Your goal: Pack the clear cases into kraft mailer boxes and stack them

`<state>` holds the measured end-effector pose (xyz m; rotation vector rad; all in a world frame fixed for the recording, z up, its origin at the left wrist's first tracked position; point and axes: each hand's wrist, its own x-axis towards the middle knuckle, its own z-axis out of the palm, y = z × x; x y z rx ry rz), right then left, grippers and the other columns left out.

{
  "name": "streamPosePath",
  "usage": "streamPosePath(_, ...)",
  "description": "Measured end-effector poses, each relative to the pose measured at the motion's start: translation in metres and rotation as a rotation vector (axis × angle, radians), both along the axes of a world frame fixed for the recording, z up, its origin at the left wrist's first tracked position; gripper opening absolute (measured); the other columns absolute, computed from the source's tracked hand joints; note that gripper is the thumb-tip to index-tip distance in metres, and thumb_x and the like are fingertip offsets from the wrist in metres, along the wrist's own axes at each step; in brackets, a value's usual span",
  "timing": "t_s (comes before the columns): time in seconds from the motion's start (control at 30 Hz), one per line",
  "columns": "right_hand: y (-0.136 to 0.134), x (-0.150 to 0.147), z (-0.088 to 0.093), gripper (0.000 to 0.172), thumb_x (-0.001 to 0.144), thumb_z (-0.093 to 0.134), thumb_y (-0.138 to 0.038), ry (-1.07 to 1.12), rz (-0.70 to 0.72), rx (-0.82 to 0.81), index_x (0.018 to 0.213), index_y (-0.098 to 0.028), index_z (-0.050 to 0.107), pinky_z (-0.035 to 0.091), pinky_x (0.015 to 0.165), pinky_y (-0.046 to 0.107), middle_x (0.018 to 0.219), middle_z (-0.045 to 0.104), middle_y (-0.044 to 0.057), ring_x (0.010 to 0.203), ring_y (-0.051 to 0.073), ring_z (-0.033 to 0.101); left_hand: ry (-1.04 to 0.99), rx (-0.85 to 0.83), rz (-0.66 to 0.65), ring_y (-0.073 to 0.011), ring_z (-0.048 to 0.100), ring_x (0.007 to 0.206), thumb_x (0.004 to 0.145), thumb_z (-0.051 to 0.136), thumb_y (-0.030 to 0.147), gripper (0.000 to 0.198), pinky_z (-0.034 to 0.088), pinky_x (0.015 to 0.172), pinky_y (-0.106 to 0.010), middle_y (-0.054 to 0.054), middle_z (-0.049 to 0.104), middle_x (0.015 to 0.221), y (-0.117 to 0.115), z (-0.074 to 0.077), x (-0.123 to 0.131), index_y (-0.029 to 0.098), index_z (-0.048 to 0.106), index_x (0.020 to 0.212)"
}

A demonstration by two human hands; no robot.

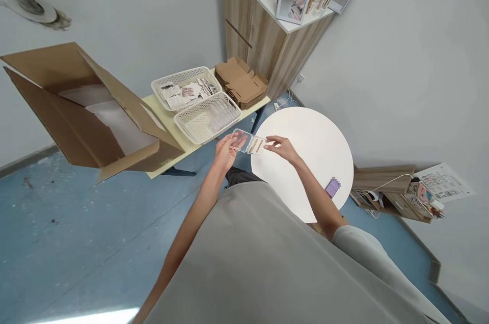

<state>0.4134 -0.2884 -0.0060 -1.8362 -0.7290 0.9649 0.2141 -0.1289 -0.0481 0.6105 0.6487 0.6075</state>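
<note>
A small clear hinged plastic case (256, 145) stands open between my hands, above the near left edge of the white round table. Two slim gold-coloured strips lie in its pale half. My left hand (225, 152) is closed on the transparent lid half, with some fingers showing through the plastic. At the other end, my right hand (283, 150) pinches the right edge of the case between thumb and fingers. Whether a small loose piece is also between those right fingertips is too small to tell.
The white round table (305, 135) bears a purple-screened phone (333, 187). On a narrow yellow bench (167, 119) stand a basket of cards (160, 100), a basket of clear cases (187, 133), flat brown cartons (244, 84) and a large open cardboard box (126, 156). A wooden cabinet (260, 33) stands behind.
</note>
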Motion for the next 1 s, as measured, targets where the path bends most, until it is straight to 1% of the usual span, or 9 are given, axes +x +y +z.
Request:
streamPosePath(0.1, 0.001, -0.003, 0.004, 0.060, 0.070, 0.094, -0.065, -0.104, -0.019, 0.063, 0.111, -0.022, 0.088, 0.058, 0.093, 0.037, 0.117, 0.086, 0.010, 0.094, 0.023, 0.072, 0.048, 0.080, -0.101, -0.0372, 0.074, 0.136, 0.086, 0.085, 0.027, 0.016, 0.047, 0.130, -0.064, -0.016, 0.082, 0.128, -0.002, 0.001, 0.010, 0.017, 0.077, 0.096)
streamPosePath(0.27, 0.002, -0.009, 0.010, 0.048, 0.072, 0.090, -0.068, -0.044, 0.004, 0.033, 0.088, -0.023, 0.088, 0.056, 0.089, 0.038, 0.094, 0.085, 0.007, 0.091, 0.025, 0.071, 0.084, 0.147, -0.249, -0.0340, 0.082, 0.114, 0.083, 0.093, 0.038, 0.028, 0.056, 0.121, -0.062, -0.012, 0.084, 0.113, 0.000, 0.010, 0.032, 0.016, 0.080, 0.093)
streamPosePath(0.37, -0.003, -0.012, 0.005, 0.045, 0.071, 0.090, -0.064, 0.051, -0.074, 0.058, 0.086, -0.022, 0.087, 0.056, 0.090, 0.038, 0.092, 0.085, 0.006, 0.092, 0.025, 0.072, 0.079, 0.147, -0.309, -0.0328, 0.082, 0.111, 0.084, 0.095, 0.038, 0.034, 0.056, 0.122, -0.061, -0.014, 0.082, 0.119, 0.004, 0.011, 0.043, 0.015, 0.081, 0.104)
streamPosePath(0.43, -0.007, -0.014, -0.004, 0.045, 0.068, 0.091, -0.062, 0.110, -0.162, 0.059, 0.086, -0.021, 0.086, 0.055, 0.089, 0.036, 0.093, 0.084, 0.006, 0.093, 0.024, 0.071, 0.092, 0.128, -0.331, -0.0321, 0.081, 0.116, 0.086, 0.095, 0.038, 0.039, 0.054, 0.124, -0.060, -0.015, 0.080, 0.126, 0.005, 0.007, 0.048, 0.015, 0.080, 0.113)
streamPosePath(0.5, -0.012, -0.014, -0.018, 0.045, 0.067, 0.090, -0.060, 0.161, -0.267, 0.031, 0.089, -0.021, 0.085, 0.053, 0.083, 0.033, 0.094, 0.084, 0.006, 0.090, 0.021, 0.069, 0.130, 0.103, -0.326, -0.0314, 0.079, 0.121, 0.089, 0.094, 0.038, 0.038, 0.052, 0.127, -0.059, -0.016, 0.079, 0.129, 0.005, -0.002, 0.050, 0.015, 0.077, 0.115)
streamPosePath(0.6, -0.019, -0.011, -0.046, 0.044, 0.069, 0.087, -0.058, 0.192, -0.435, -0.017, 0.091, -0.020, 0.085, 0.047, 0.073, 0.028, 0.097, 0.083, 0.005, 0.085, 0.017, 0.063, 0.195, 0.084, -0.307, -0.0314, 0.076, 0.128, 0.092, 0.092, 0.039, 0.035, 0.049, 0.130, -0.058, -0.017, 0.077, 0.133, 0.009, -0.017, 0.048, 0.016, 0.076, 0.113)
streamPosePath(0.77, -0.022, -0.002, -0.101, 0.032, 0.068, 0.079, -0.047, 0.221, -0.786, -0.100, 0.084, -0.019, 0.080, 0.044, 0.073, 0.027, 0.109, 0.084, 0.007, 0.083, 0.014, 0.057, 0.248, 0.082, -0.300, -0.0316, 0.075, 0.131, 0.092, 0.090, 0.040, 0.034, 0.047, 0.132, -0.058, -0.018, 0.077, 0.132, 0.029, -0.031, 0.038, 0.017, 0.075, 0.113)
streamPosePath(0.87, -0.015, 0.000, -0.130, 0.024, 0.069, 0.075, -0.039, 0.246, -0.965, -0.162, 0.082, -0.019, 0.077, 0.046, 0.072, 0.028, 0.105, 0.083, 0.007, 0.079, 0.014, 0.055, 0.265, 0.092, -0.290, -0.0322, 0.075, 0.132, 0.092, 0.089, 0.039, 0.034, 0.047, 0.132, -0.059, -0.018, 0.078, 0.130, 0.045, -0.033, 0.033, 0.017, 0.075, 0.114)
streamPosePath(1.0, -0.005, 0.000, -0.158, 0.018, 0.074, 0.071, -0.039, 0.224, -1.065, -0.211, 0.076, -0.022, 0.066, 0.048, 0.068, 0.030, 0.088, 0.077, 0.005, 0.074, 0.015, 0.053, 0.296, 0.101, -0.301, -0.0322, 0.074, 0.136, 0.093, 0.088, 0.040, 0.034, 0.045, 0.133, -0.061, -0.017, 0.079, 0.130, 0.062, -0.037, 0.028, 0.018, 0.075, 0.114)
